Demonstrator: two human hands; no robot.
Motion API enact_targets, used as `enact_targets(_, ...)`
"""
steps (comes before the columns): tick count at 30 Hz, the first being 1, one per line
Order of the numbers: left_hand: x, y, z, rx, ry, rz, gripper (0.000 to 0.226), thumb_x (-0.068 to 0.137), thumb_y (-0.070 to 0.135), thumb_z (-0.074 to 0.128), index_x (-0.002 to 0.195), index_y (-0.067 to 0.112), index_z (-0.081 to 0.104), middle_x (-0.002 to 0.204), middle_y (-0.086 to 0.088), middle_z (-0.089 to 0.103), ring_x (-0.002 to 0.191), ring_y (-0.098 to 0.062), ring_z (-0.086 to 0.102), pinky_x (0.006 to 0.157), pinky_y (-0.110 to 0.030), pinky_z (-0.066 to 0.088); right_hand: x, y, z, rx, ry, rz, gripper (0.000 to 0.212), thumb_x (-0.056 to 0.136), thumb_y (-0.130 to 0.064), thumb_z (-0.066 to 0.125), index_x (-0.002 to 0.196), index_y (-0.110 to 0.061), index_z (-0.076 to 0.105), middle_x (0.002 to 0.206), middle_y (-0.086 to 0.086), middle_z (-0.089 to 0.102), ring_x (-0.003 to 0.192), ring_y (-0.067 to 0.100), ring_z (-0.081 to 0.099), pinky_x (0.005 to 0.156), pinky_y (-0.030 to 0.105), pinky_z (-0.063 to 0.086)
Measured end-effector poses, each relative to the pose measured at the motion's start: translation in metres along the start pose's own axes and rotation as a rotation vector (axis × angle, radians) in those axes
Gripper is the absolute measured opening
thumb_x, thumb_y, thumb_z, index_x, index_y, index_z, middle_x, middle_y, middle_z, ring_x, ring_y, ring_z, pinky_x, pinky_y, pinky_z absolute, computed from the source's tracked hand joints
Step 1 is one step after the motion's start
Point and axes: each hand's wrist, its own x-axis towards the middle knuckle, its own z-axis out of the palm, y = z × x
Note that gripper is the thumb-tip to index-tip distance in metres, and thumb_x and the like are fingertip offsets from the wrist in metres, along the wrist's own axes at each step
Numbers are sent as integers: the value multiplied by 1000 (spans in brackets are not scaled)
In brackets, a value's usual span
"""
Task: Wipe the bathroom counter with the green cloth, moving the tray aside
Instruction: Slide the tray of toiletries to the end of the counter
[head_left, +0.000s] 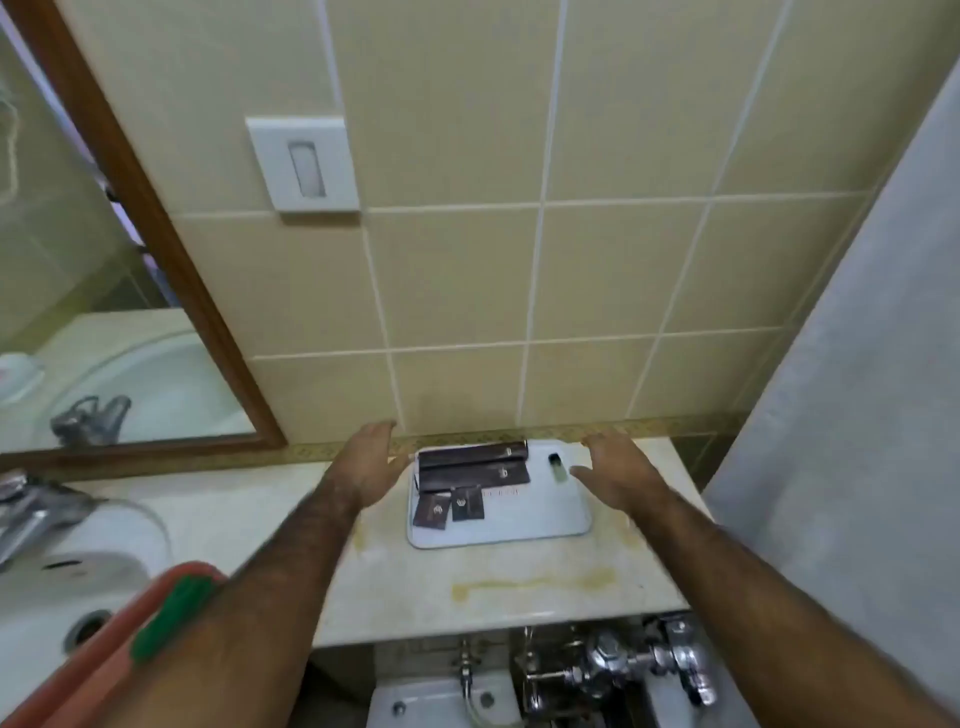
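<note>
A white tray (540, 525) lies on the beige counter (415, 577) against the tiled wall. It carries several dark brown packets (470, 470) and a small bottle (557, 466). My left hand (371, 467) hovers open just left of the tray, fingers spread. My right hand (615, 470) hovers open at the tray's right side, above its edge. Neither hand holds anything. A green patch (171, 616), perhaps the cloth, shows at the lower left, draped with orange fabric by my left arm. Yellowish stains (530, 584) mark the counter in front of the tray.
A white sink (62, 587) with a chrome tap (31, 512) sits at the left. A wood-framed mirror (135, 218) hangs above it. Below the counter edge are chrome valves (623, 667) and a white fixture (431, 701). A grey wall (857, 415) closes the right side.
</note>
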Motion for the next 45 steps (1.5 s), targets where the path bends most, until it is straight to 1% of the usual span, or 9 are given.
enact_targets(5, -6, -14, 70, -45, -100, -246, 46, 101, 29, 55, 140, 4, 58, 138, -15, 64, 129, -32, 57, 107, -33, 42, 11, 25, 66, 101, -72, 185, 47, 102, -36, 58, 136, -3, 60, 142, 16, 59, 133, 30, 54, 108, 34, 44)
enact_targets(9, -1, -13, 95, -104, -59, -290, 27, 96, 24, 61, 106, 3, 76, 110, -16, 75, 106, -34, 66, 88, -33, 50, 23, 29, 88, 152, -40, 263, 34, 98, -28, 64, 121, -5, 70, 125, 15, 71, 115, 31, 67, 96, 35, 54)
enact_targets(17, 8, -17, 105, -180, 33, -384, 21, 89, 15, 64, 82, 0, 77, 81, -17, 74, 76, -33, 64, 68, -32, 48, 32, 36, 97, 293, 61, 330, 25, 92, -20, 67, 108, -5, 77, 110, 12, 77, 103, 30, 71, 87, 33, 56)
enact_targets(21, 2, -11, 101, -206, 52, -353, 14, 81, 17, 74, 73, 5, 76, 74, -12, 74, 77, -33, 67, 71, -37, 54, 12, 40, 89, 399, 76, 337, 18, 90, -18, 69, 99, -7, 79, 100, 9, 77, 96, 27, 71, 78, 29, 51)
enact_targets(25, -10, 11, 102, -204, 66, -276, 12, 77, 17, 77, 69, 8, 73, 70, -9, 72, 75, -33, 67, 69, -37, 52, -31, 63, 77, 520, 137, 387, 8, 88, -16, 71, 85, -10, 75, 80, 1, 70, 79, 19, 65, 71, 25, 44)
enact_targets(29, -8, 61, 107, -183, 40, -130, 20, 81, 24, 74, 69, 9, 70, 67, -8, 70, 71, -31, 65, 66, -37, 49, -80, 103, 69, 653, 175, 519, 7, 81, -15, 78, 86, -9, 79, 81, 2, 74, 81, 21, 69, 73, 27, 49)
enact_targets(37, 49, 203, 131, -30, -15, 270, 19, 83, 20, 65, 71, 6, 68, 71, -14, 68, 70, -34, 62, 60, -35, 37, -143, 199, 68, 1055, 378, 708, 16, 76, 4, 77, 89, -5, 80, 81, 13, 81, 83, 34, 79, 84, 51, 65)
enact_targets(42, 90, 289, 158, 48, -63, 412, 17, 88, 20, 58, 89, 9, 72, 92, -15, 72, 86, -35, 66, 70, -35, 48, -159, 232, 82, 1304, 375, 779, 18, 80, 12, 78, 94, 5, 70, 85, 21, 73, 76, 30, 71, 61, 28, 65)
enact_targets(45, 110, 327, 179, 130, -62, 487, 24, 93, 22, 52, 100, 13, 74, 104, -13, 73, 97, -36, 68, 79, -39, 54, -161, 238, 98, 1426, 385, 800, 24, 77, 14, 81, 89, 2, 64, 79, 19, 69, 76, 28, 71, 65, 33, 65)
